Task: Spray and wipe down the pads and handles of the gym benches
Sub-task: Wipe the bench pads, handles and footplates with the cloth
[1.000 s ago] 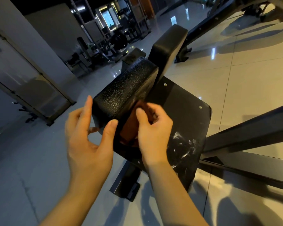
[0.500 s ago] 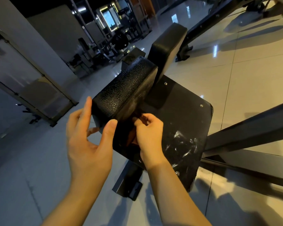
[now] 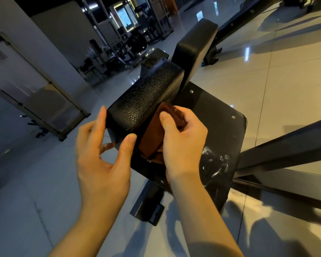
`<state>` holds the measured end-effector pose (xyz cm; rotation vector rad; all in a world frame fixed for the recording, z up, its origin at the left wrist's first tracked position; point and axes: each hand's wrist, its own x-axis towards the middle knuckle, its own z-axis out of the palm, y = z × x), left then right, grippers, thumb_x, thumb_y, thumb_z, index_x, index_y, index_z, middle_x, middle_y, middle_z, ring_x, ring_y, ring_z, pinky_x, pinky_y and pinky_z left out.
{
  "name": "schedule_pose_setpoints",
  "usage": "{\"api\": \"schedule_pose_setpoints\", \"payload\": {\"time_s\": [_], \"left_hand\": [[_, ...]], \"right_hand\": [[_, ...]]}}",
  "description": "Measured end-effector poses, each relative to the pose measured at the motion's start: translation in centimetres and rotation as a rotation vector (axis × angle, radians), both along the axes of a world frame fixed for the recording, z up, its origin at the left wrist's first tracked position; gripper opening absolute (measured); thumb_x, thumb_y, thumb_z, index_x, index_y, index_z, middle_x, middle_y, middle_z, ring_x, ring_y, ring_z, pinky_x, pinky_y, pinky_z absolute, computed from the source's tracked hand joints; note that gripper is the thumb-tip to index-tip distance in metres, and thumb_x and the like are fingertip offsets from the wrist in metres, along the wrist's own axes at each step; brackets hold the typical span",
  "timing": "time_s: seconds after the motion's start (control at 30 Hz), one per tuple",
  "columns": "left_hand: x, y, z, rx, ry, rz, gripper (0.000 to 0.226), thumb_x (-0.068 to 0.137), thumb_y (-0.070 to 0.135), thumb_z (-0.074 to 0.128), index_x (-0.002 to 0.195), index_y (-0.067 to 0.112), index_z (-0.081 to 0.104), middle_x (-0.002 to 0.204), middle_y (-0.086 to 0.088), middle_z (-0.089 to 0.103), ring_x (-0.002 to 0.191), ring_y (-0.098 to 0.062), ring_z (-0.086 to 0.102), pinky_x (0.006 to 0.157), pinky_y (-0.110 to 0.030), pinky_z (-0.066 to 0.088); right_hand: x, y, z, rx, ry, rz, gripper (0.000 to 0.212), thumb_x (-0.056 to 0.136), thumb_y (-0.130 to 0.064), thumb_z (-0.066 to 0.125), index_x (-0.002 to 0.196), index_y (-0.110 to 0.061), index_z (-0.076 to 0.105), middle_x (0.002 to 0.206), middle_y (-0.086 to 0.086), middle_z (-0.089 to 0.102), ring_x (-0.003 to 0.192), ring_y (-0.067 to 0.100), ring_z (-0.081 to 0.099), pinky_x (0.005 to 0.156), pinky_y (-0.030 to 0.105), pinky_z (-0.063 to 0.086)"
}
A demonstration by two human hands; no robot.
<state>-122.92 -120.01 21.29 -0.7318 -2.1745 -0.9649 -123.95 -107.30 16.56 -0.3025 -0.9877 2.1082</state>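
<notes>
Cloth (image 3: pixel 152 140) partly hidden under right hand (image 3: pixel 182 145); far machines (image 3: pixel 137 41) blurred.

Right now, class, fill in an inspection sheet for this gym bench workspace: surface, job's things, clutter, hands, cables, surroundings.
Surface: black base plate, bolted, with white smears on its near right part.
Job's things: textured black pad; brown cloth pressed against its side; second smooth pad upright behind; spray bottle not seen.
Clutter: nothing seen.
Hands: left hand, fingers straight, at the pad's near end; right hand grips the cloth.
Cables: nothing seen.
Surroundings: glossy tiled floor, dark metal beam at right, gym machines in the background.
</notes>
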Motion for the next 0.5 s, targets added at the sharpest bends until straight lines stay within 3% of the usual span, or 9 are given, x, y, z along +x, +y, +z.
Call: {"api": "schedule_pose_setpoints", "payload": {"time_s": [0.07, 0.2, 0.33, 0.4, 0.43, 0.5], "left_hand": [[0.2, 0.1, 0.0, 0.019, -0.016, 0.003, 0.068, 0.095, 0.032, 0.069, 0.156, 0.02, 0.041, 0.123, 0.015, 0.047, 0.126, 0.002, 0.048, 0.099, -0.026, 0.052], [0.7, 0.4, 0.2, 0.034, -0.05, 0.012, 0.07, 0.092, 0.037, 0.065, 0.156, 0.024, 0.04, 0.123, 0.015, 0.046, 0.126, -0.003, 0.049, 0.102, -0.036, 0.053], [0.6, 0.3, 0.4, 0.031, -0.049, 0.014, 0.069, 0.092, 0.035, 0.066, 0.155, 0.024, 0.041, 0.125, 0.013, 0.048, 0.125, 0.003, 0.048, 0.1, -0.029, 0.052], [0.8, 0.4, 0.3, 0.037, -0.057, 0.025, 0.069, 0.092, 0.035, 0.066, 0.155, 0.025, 0.041, 0.128, 0.011, 0.048, 0.126, 0.002, 0.049, 0.1, -0.026, 0.051], [1.0, 0.5, 0.3, 0.046, -0.062, 0.024, 0.069, 0.091, 0.036, 0.066, 0.155, 0.026, 0.041, 0.129, 0.01, 0.049, 0.125, 0.002, 0.049, 0.098, -0.022, 0.051], [1.2, 0.6, 0.4, 0.063, -0.081, 0.02, 0.07, 0.09, 0.038, 0.065, 0.155, 0.028, 0.041, 0.13, 0.008, 0.049, 0.12, 0.007, 0.049, 0.086, -0.01, 0.05]], "right_hand": [[-0.8, -0.2, -0.5, 0.032, -0.078, 0.002, 0.014, 0.094, -0.012, 0.068, 0.092, -0.025, 0.072, 0.085, -0.003, 0.072, 0.083, 0.01, 0.07, 0.077, 0.033, 0.061], [-2.2, -0.4, -1.0, 0.022, -0.268, 0.143, 0.003, 0.081, -0.024, 0.069, 0.08, -0.023, 0.072, 0.078, 0.009, 0.071, 0.078, 0.032, 0.072, 0.069, 0.054, 0.062], [-1.9, 1.9, 0.4, 0.006, -0.054, -0.093, 0.013, 0.092, -0.009, 0.07, 0.091, -0.022, 0.072, 0.086, 0.001, 0.072, 0.082, 0.01, 0.07, 0.071, 0.023, 0.058], [-2.6, 1.7, 0.0, 0.031, -0.092, -0.124, 0.013, 0.094, -0.007, 0.067, 0.092, -0.02, 0.07, 0.084, -0.001, 0.07, 0.078, 0.003, 0.066, 0.07, 0.018, 0.054], [-3.2, 1.3, -0.6, 0.031, -0.168, -0.082, 0.012, 0.094, -0.006, 0.066, 0.089, -0.017, 0.069, 0.081, 0.0, 0.069, 0.075, 0.004, 0.066, 0.07, 0.024, 0.056], [-4.0, 0.5, -1.6, 0.002, -0.295, 0.1, 0.01, 0.091, -0.007, 0.066, 0.082, -0.009, 0.068, 0.074, 0.01, 0.066, 0.074, 0.023, 0.069, 0.068, 0.049, 0.061]]}}
